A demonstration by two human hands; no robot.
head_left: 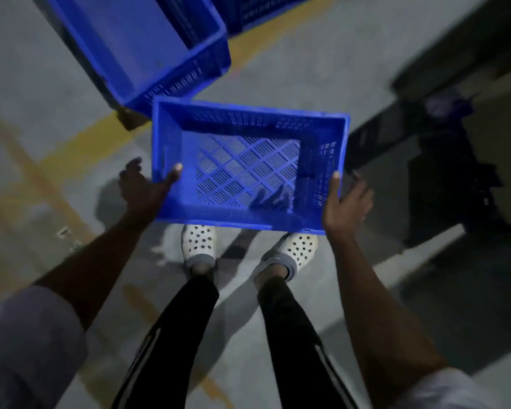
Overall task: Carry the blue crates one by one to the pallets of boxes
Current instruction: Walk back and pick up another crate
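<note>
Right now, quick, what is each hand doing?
Left hand: grips the blue crate by its left rim.
Right hand: grips the crate's right rim.

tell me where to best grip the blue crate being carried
Grip the blue crate by the rims of its two short ends, one hand from each side, as the left hand and right hand do, thumbs hooked over the top edge. It is wide and open-topped.

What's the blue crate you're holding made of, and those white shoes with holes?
The blue crate looks like hard moulded plastic: one even colour, slightly shiny, with neat slots in its walls and a lattice bottom. The white shoes look like soft foam or rubber clogs, matte, with round holes; which of the two, the blurry picture leaves open.
</note>
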